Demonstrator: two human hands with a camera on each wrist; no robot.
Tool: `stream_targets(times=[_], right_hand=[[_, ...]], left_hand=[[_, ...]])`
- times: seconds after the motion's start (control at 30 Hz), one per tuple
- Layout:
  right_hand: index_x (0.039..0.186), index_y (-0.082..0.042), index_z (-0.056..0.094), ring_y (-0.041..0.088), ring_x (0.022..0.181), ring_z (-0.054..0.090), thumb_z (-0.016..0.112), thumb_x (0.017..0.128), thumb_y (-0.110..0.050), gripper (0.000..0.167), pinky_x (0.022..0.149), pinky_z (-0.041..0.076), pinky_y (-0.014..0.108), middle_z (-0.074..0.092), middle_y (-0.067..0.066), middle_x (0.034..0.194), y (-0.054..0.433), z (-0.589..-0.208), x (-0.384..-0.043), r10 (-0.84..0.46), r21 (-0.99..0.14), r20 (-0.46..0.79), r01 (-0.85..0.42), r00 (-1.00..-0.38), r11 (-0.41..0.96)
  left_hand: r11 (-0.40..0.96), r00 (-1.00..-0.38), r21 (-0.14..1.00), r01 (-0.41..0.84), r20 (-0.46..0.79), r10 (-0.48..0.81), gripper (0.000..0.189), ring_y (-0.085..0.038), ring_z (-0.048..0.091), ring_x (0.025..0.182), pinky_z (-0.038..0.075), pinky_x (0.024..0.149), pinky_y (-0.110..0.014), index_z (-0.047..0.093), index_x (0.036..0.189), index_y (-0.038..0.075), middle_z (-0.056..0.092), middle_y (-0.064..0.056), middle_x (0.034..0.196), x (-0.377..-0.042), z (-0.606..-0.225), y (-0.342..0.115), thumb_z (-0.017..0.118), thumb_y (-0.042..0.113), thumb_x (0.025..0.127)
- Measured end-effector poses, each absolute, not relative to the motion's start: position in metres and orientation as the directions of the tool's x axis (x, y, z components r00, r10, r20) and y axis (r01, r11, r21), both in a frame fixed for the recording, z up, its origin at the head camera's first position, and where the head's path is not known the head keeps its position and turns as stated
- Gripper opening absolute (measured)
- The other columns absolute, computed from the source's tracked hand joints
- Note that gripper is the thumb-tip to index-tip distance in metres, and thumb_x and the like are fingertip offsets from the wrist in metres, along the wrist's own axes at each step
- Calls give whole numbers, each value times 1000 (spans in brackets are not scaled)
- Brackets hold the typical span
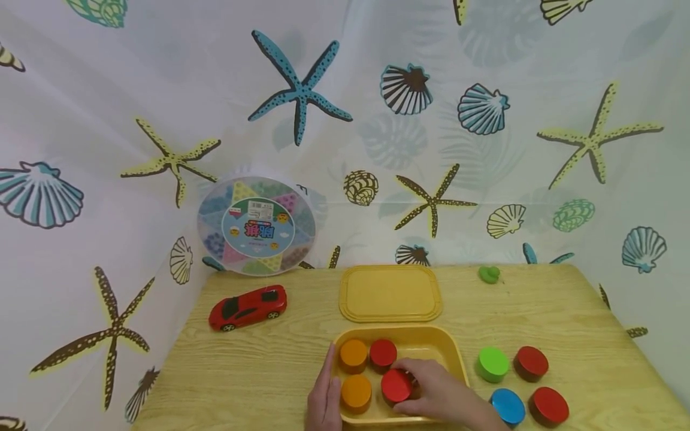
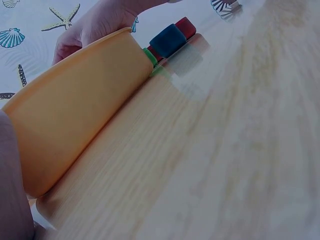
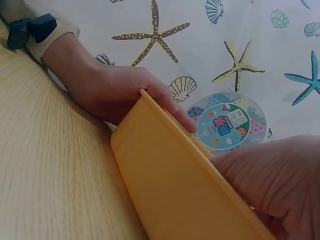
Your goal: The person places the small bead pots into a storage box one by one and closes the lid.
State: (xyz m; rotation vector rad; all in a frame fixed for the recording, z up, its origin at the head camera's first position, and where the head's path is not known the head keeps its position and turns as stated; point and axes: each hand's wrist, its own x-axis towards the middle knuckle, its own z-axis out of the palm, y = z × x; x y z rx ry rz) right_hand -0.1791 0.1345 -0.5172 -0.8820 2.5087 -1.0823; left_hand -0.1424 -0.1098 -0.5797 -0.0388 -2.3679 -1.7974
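Observation:
My right hand reaches into a yellow plastic container and pinches a red round block between thumb and fingers. How high that block sits above the container floor is hard to tell. Beside it in the container are another red round block and two orange round blocks, one nearer me. My left hand holds the container's left wall, with the thumb by the rim and fingers along the outside. In the right wrist view, the front wall partly hides the left hand.
Right of the container stand a green block, a blue block and two red blocks. A yellow lid lies behind. A red toy car, a round game box and a small green object are farther back.

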Motion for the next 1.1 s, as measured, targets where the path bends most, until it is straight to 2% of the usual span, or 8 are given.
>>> stream_targets(times=[0.3,0.77,1.03,1.1], right_hand=[[129,-9,66,0,92,60,89,85,-35,56,85,57,24,71,-7,112,126,-521,-181,-647,-699,43,-485,-762,525],[128,-12,68,-1,92,60,90,83,-34,54,88,57,24,72,-10,112,121,-525,-186,-655,-683,-8,-474,-756,555],[128,-10,69,0,96,64,90,84,-29,52,89,59,25,73,-6,115,124,-523,-183,-663,-712,5,-468,-749,523],[129,-9,69,2,100,66,88,86,-29,51,91,60,26,73,-4,118,128,-523,-182,-663,-736,11,-455,-749,501]], left_hand=[[263,-985,957,121,148,-84,51,-20,30,154,19,118,-7,32,164,6,34,-5,169,-144,-580,-110,37,11,113],[263,-985,957,120,147,-88,51,-15,30,153,19,118,-7,33,164,7,34,-3,168,-143,-579,-109,38,10,113],[271,-990,959,86,113,-83,52,-17,29,154,17,117,-6,30,165,9,33,-3,169,-144,-579,-110,37,12,114],[268,-988,958,105,132,-84,52,-12,29,154,17,117,-7,31,165,8,33,-4,169,-143,-580,-109,37,11,113]])
